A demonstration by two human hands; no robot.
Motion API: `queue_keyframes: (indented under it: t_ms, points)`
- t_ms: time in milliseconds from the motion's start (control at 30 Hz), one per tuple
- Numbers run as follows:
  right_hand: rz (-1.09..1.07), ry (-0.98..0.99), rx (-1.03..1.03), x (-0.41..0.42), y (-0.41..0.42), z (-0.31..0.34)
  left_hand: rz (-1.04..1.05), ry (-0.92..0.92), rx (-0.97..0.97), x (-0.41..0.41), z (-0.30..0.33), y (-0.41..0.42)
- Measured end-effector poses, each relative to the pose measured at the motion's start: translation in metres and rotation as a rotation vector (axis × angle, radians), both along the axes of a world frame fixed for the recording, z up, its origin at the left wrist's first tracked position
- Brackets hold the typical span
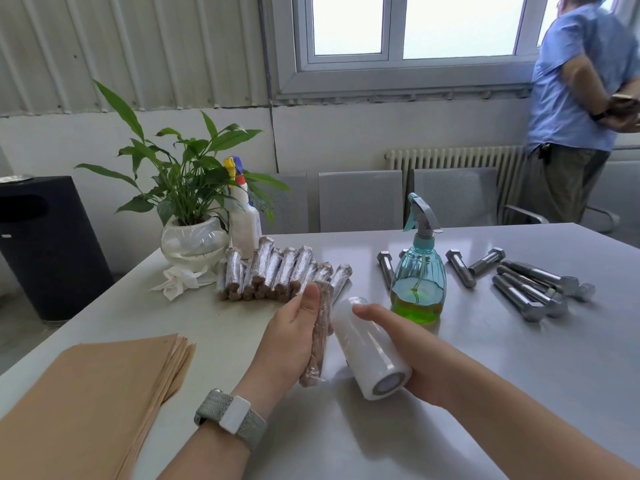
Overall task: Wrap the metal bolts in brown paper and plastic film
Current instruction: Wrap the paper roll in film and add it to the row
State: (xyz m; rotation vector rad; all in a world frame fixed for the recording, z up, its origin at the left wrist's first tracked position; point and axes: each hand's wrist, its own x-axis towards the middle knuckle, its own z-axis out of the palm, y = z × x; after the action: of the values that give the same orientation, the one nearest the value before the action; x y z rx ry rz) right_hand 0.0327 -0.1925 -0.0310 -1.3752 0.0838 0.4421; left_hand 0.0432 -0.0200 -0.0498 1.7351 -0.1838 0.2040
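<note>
On the left of the surface (450, 393) the stack of brown paper sheets (86, 393) runs off the lower edge, so I cannot count it. Behind it, the wrapped bolts (277, 275) lie heaped by the plant bowl (194, 244); one nudge could set the pile rolling.

The left hand (291, 330) is curled round a paper-wrapped bolt (318, 334), held off the surface, with film already glinting on it. Just beside it the right hand (391, 337) grips the roll of plastic film (370, 348). Whether film joins roll and bolt I cannot tell. A loose pull could leave it slack or wrinkled, or tear it. The heavy bolt could slip through the slick film.

The spray bottle (417, 282) stands close behind the roll and hides part of one bolt; a swing might topple it. Farther right the bare bolts (533, 289) lie scattered, unwrapped. A bystander (581, 98) at the window is cut off.
</note>
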Motion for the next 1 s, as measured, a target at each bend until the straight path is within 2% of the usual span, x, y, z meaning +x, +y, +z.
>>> queue_keyframes:
  t_ms: [133,267,633,767,900,1000]
  points:
    - [0.036,-0.063,-0.091,0.005,-0.005,0.001,-0.031,0.001,0.053,-0.001,-0.002,-0.002]
    - [0.062,-0.044,-0.095,0.007,-0.01,0.004,-0.088,0.075,0.012,-0.001,0.0,-0.004]
    - [0.093,-0.074,-0.076,0.01,-0.007,-0.001,-0.338,0.359,-0.335,-0.006,0.007,-0.008]
    - [0.036,-0.071,-0.025,0.007,-0.004,-0.004,-0.259,0.328,-0.384,-0.005,0.002,-0.015]
    - [-0.103,-0.146,-0.127,0.001,0.006,-0.01,-0.138,0.303,-0.35,-0.004,-0.001,-0.019]
    - [-0.215,-0.259,-0.168,-0.005,0.019,-0.014,-0.081,0.3,-0.421,-0.003,-0.001,-0.021]
